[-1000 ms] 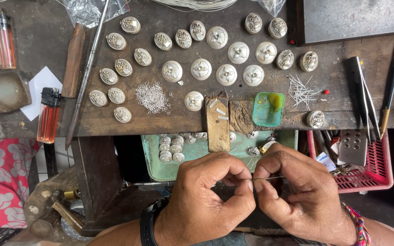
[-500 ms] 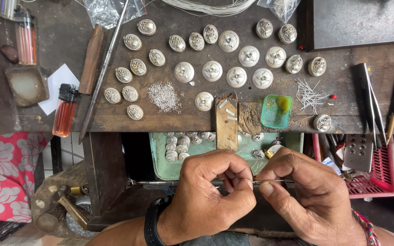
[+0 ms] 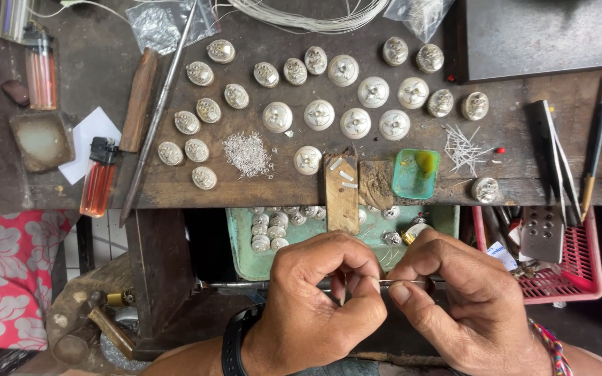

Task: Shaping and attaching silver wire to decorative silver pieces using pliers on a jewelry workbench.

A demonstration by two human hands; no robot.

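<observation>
Red basket [image 3: 580,278] — green tray [image 3: 242,240]

Shiny metal buttons [image 3: 318,115]; rough matt wooden bench [image 3: 524,132].

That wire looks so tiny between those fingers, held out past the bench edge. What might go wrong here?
Three guesses. The thin wire, pinched between the left hand and right hand, could bend or slip out. Held off the bench, it would likely drop toward the green tray or past it. And the loose heap of wire bits near the edge could scatter if bumped.
</observation>
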